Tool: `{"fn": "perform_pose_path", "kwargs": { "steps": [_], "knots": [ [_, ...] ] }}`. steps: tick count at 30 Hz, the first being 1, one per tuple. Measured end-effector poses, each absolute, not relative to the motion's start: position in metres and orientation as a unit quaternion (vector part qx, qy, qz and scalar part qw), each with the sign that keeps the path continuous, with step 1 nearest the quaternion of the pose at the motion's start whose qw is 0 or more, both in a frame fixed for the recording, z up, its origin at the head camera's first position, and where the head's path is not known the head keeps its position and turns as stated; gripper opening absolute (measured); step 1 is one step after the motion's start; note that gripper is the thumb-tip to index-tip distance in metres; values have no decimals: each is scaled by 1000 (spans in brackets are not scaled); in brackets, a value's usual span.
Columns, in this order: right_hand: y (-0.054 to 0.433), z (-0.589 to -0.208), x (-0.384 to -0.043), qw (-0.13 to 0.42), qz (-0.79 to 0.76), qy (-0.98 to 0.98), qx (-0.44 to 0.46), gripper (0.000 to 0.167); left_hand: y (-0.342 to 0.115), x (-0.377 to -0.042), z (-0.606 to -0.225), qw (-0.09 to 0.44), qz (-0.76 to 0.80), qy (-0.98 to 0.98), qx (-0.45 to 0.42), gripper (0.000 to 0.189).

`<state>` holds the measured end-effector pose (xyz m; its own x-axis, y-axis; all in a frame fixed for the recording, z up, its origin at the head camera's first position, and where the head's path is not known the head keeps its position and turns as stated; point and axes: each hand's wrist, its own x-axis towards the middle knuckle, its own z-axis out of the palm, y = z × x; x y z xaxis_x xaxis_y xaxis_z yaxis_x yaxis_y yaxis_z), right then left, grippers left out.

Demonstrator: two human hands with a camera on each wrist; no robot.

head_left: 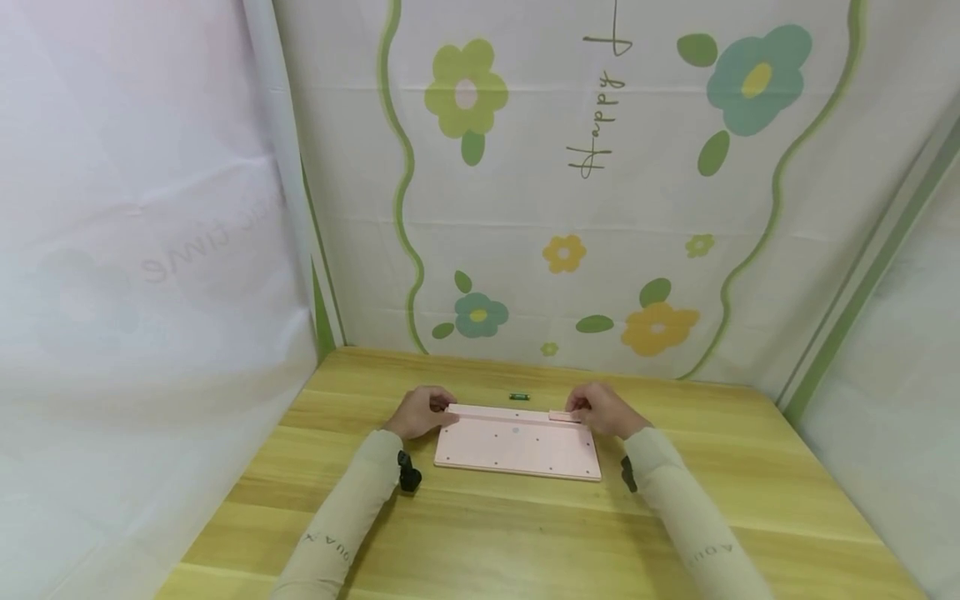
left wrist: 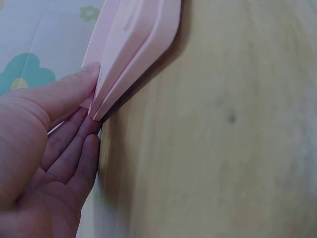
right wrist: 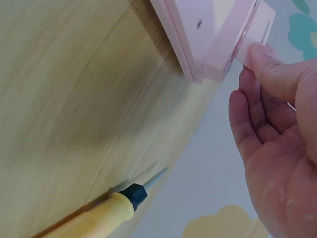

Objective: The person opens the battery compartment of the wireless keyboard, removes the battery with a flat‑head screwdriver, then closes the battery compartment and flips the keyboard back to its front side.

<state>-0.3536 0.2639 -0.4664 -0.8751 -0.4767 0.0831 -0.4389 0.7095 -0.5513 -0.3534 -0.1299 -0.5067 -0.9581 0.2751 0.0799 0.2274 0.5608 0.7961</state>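
A pink keyboard (head_left: 517, 450) lies face down on the wooden table, with small screws dotted over its underside and a raised ridge along the far edge. My left hand (head_left: 418, 412) holds its far left corner, thumb on top and fingers beneath, as the left wrist view shows. At the far right end of the ridge, my right hand (head_left: 607, 410) pinches a small pink battery cover (right wrist: 255, 37) between thumb and fingers. In the right wrist view the cover sits against the ridge, tilted; whether it is seated cannot be told.
A green battery (head_left: 519, 397) lies on the table just behind the keyboard. In the right wrist view, a screwdriver (right wrist: 99, 218) with a yellow handle rests on the table. A flower-printed cloth (head_left: 525, 192) hangs behind the table's far edge.
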Motion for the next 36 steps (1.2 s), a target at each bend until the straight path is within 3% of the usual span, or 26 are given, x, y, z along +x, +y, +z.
{"fn": "perform_pose_path", "kwargs": {
  "steps": [17,36],
  "knots": [
    [267,-464,-352,42,-287,925,-244,9,-129,-355,-507,27,456,879,140,28],
    [261,-472,-343,-22,-184,944,-274,12,-129,-353,-506,26,457,879,135,27]
  ]
}}
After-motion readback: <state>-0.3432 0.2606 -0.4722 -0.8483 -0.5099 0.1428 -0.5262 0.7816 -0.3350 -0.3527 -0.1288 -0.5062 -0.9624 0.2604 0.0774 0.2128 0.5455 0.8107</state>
